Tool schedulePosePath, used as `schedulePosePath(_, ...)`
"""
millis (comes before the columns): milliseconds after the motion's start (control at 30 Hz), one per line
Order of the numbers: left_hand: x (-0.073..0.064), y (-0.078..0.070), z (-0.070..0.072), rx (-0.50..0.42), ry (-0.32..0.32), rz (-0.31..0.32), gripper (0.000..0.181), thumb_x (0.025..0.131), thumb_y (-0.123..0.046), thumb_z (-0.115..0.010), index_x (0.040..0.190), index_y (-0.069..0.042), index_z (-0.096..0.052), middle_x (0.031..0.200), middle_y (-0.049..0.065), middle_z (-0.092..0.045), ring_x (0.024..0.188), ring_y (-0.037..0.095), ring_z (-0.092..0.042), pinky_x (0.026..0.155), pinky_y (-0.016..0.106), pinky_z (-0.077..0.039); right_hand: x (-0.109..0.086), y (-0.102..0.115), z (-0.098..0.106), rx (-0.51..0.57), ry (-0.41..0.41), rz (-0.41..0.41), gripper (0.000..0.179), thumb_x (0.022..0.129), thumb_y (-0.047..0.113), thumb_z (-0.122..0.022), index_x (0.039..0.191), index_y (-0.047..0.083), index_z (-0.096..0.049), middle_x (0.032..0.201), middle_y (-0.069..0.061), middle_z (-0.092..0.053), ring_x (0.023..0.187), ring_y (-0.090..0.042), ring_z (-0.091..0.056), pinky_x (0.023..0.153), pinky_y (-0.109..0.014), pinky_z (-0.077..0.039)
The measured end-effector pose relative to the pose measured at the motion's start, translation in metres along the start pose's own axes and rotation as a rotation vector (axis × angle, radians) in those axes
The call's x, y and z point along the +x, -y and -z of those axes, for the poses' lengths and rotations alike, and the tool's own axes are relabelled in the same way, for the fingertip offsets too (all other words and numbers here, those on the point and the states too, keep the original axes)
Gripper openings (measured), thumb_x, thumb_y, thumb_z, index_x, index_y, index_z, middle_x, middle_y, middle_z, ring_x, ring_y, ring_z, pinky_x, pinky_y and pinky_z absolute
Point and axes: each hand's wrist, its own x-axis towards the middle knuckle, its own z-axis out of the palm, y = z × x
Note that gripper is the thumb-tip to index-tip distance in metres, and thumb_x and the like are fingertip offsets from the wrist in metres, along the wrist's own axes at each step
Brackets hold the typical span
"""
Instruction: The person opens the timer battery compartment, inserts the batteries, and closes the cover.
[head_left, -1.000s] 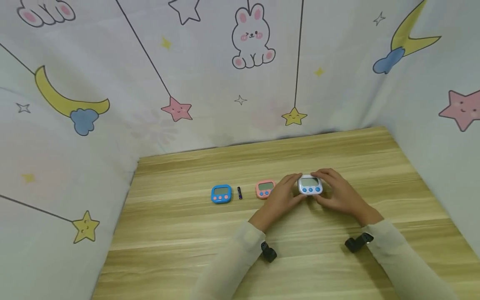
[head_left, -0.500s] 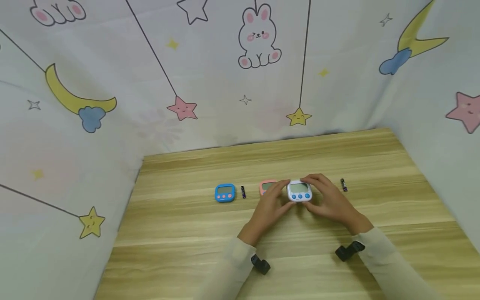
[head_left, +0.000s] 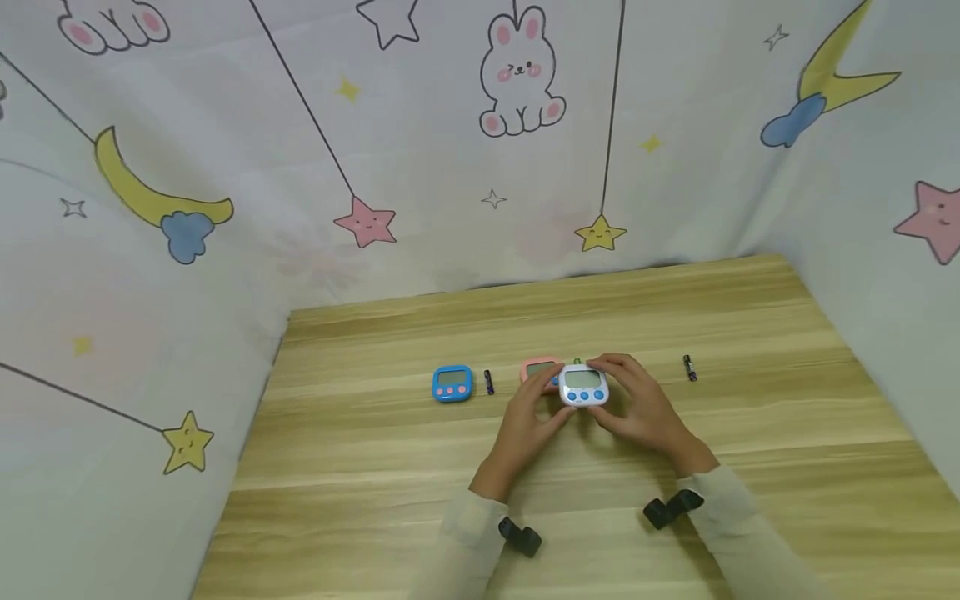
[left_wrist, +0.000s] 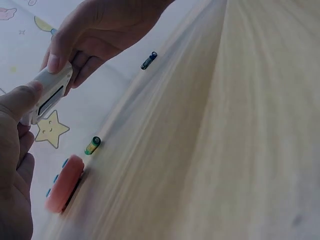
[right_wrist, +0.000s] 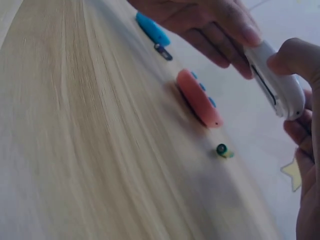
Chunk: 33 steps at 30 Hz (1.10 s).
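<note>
Both hands hold a white digital timer [head_left: 583,386] with blue buttons, raised over the table, its screen facing up toward the head camera. My left hand [head_left: 523,425] pinches its left edge between thumb and fingers; my right hand [head_left: 637,408] does the same on the right edge. In the left wrist view the timer's underside shows a dark slot-like recess [left_wrist: 51,101]. Partly covered by the left hand in the head view, a pink timer [right_wrist: 197,97] lies on the table. A small green battery [left_wrist: 92,145] lies beside the pink timer, mostly hidden behind the white one from above.
A blue timer [head_left: 452,384] with pink buttons lies on the left of the wood-grain table [head_left: 360,483]. Beside it is a dark battery [head_left: 489,382]; another dark battery [head_left: 690,367] lies to the right. A cartoon-printed cloth [head_left: 435,167] stands behind the table.
Both hands have carried the white timer left and a little nearer to me. The right-hand dark battery came out from behind the right hand, and the green battery's end now shows.
</note>
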Motion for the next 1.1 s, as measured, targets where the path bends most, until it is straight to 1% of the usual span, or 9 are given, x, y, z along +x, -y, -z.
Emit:
schedulePosePath(167,0.000,0.004,0.003,0.000,-0.020,-0.016,0.062,0.090,-0.028,-0.071,0.145,-0.019,-0.044,0.140,-0.003,-0.051,0.114,0.018,-0.058,0.099,0.035,-0.045,0.002,0.000,-0.010,0.026,-0.036,-0.013,0.067,0.072,0.015,-0.084,0.133,0.007,-0.057,0.130,-0.008,-0.053,0.119,-0.027,-0.050,0.104,-0.028,-0.035)
schedulePosePath(267,0.001,0.005,0.004,0.006,-0.023,-0.006,0.062,0.090,-0.031,-0.070,0.145,-0.021,-0.044,0.141,-0.005,-0.050,0.119,0.020,-0.055,0.099,0.036,-0.045,0.004,-0.001,-0.012,0.040,-0.052,-0.032,0.067,0.072,0.015,-0.084,0.132,0.008,-0.057,0.130,-0.008,-0.053,0.121,-0.027,-0.049,0.104,-0.032,-0.035)
schedulePosePath(400,0.002,0.007,0.006,-0.013,-0.027,0.004,0.062,0.090,-0.032,-0.070,0.146,-0.023,-0.044,0.141,-0.006,-0.050,0.122,0.019,-0.052,0.098,0.037,-0.045,0.005,0.000,-0.017,0.061,-0.074,-0.061,0.065,0.072,0.016,-0.083,0.132,0.012,-0.058,0.130,-0.006,-0.053,0.122,-0.025,-0.048,0.104,-0.038,-0.036)
schedulePosePath(467,0.001,0.010,0.007,-0.016,-0.028,0.006,0.063,0.090,-0.031,-0.070,0.147,-0.024,-0.043,0.141,-0.006,-0.049,0.121,0.017,-0.053,0.097,0.036,-0.046,0.006,0.002,-0.020,0.076,-0.086,-0.073,0.065,0.073,0.016,-0.082,0.133,0.013,-0.058,0.130,-0.005,-0.053,0.122,-0.024,-0.048,0.104,-0.037,-0.036)
schedulePosePath(600,-0.001,0.016,0.010,-0.008,-0.030,0.001,0.063,0.090,-0.029,-0.070,0.147,-0.024,-0.043,0.143,-0.007,-0.048,0.125,0.015,-0.050,0.098,0.036,-0.045,0.005,0.005,-0.029,0.096,-0.102,-0.080,0.065,0.073,0.016,-0.082,0.133,0.012,-0.057,0.130,-0.006,-0.052,0.121,-0.024,-0.049,0.105,-0.033,-0.035)
schedulePosePath(700,-0.003,0.020,0.013,-0.008,-0.029,-0.005,0.063,0.090,-0.028,-0.071,0.146,-0.023,-0.044,0.143,-0.007,-0.048,0.129,0.014,-0.046,0.100,0.037,-0.044,0.004,0.007,-0.035,0.090,-0.112,-0.086,0.065,0.073,0.015,-0.082,0.133,0.011,-0.058,0.130,-0.006,-0.052,0.121,-0.024,-0.049,0.105,-0.033,-0.036)
schedulePosePath(800,-0.005,0.022,0.013,-0.019,-0.022,-0.006,0.063,0.089,-0.029,-0.072,0.145,-0.023,-0.045,0.142,-0.008,-0.049,0.130,0.013,-0.045,0.101,0.037,-0.042,0.001,0.007,-0.036,0.079,-0.111,-0.094,0.065,0.073,0.016,-0.082,0.133,0.012,-0.057,0.130,-0.005,-0.052,0.121,-0.023,-0.049,0.105,-0.033,-0.036)
schedulePosePath(933,-0.005,0.024,0.012,-0.021,-0.023,-0.012,0.062,0.089,-0.029,-0.072,0.145,-0.023,-0.045,0.141,-0.008,-0.050,0.128,0.013,-0.046,0.102,0.038,-0.042,0.000,0.005,-0.035,0.073,-0.097,-0.078,0.066,0.074,0.016,-0.082,0.135,0.012,-0.056,0.131,-0.006,-0.052,0.122,-0.024,-0.049,0.106,-0.033,-0.035)
schedulePosePath(1100,-0.004,0.026,0.011,-0.031,-0.053,-0.028,0.063,0.089,-0.027,-0.072,0.146,-0.025,-0.044,0.142,-0.007,-0.050,0.130,0.014,-0.045,0.103,0.040,-0.041,0.001,0.001,-0.036,0.080,-0.102,-0.049,0.067,0.075,0.015,-0.082,0.135,0.012,-0.056,0.133,-0.006,-0.052,0.123,-0.026,-0.049,0.107,-0.031,-0.034)
